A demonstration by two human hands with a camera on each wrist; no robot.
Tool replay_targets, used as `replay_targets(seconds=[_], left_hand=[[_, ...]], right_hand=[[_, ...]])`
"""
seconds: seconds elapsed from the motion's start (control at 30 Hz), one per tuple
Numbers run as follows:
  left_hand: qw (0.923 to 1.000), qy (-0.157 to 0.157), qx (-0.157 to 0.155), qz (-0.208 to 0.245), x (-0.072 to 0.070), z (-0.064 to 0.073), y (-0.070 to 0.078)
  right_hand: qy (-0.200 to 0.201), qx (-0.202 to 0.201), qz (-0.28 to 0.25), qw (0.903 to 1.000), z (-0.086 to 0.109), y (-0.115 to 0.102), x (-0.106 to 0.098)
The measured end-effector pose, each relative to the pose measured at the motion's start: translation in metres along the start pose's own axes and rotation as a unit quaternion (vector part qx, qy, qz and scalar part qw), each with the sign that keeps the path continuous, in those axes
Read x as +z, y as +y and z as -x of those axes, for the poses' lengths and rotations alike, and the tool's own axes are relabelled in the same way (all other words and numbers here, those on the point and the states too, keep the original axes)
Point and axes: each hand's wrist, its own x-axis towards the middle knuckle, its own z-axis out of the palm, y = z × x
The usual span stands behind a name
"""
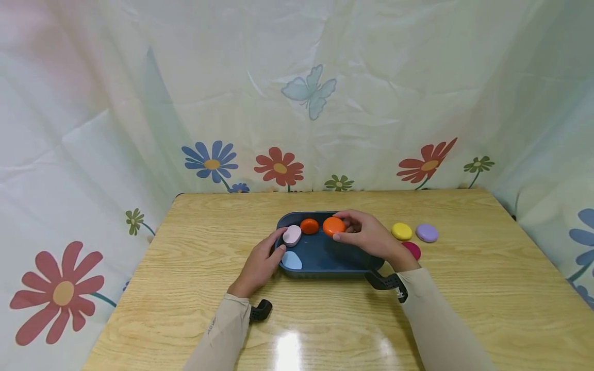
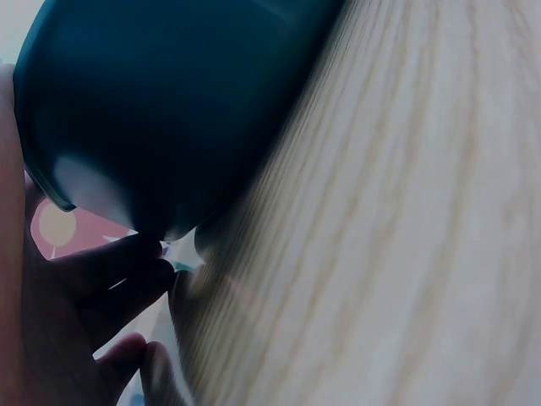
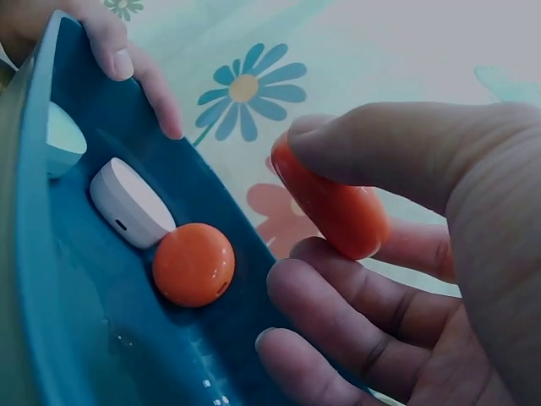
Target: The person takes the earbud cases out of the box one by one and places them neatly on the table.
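Note:
A dark blue tray with rounded corners sits on the wooden table. My left hand grips its left end, with fingertips over the rim in the right wrist view. An orange round case is pinched between thumb and fingers of my right hand, above the tray's back right part. Inside the tray are a second orange round case with a small slot, a pale pink one leaning beside it, and a light blue one near the front left corner.
Right of the tray lie a yellow round case, a lilac one and a dark pink one, partly behind my right wrist. A flower-printed curtain hangs behind the table.

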Motion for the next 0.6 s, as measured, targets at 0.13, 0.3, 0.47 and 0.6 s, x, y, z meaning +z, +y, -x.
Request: replay_targets(seconds=[0.13, 0.3, 0.47, 0.6], left_hand=[[1.0000, -0.002, -0.001, 0.001, 0.000, 0.000, 0.000], [1.0000, -0.003, 0.001, -0.001, 0.000, 0.001, 0.001], [1.0000, -0.002, 0.002, -0.002, 0.000, 0.001, 0.001], [1.0000, 0.001, 0.002, -0.001, 0.000, 0.001, 0.001]], right_hand=[[0.015, 0.008, 0.004, 0.9998, 0.008, -0.001, -0.003], [0.030, 0.004, -0.005, 0.9995, 0.020, -0.001, -0.012], [0.037, 0.004, -0.007, 0.9993, 0.031, 0.001, -0.019], [0.043, 0.012, -0.002, 0.9990, 0.041, 0.002, -0.024]])
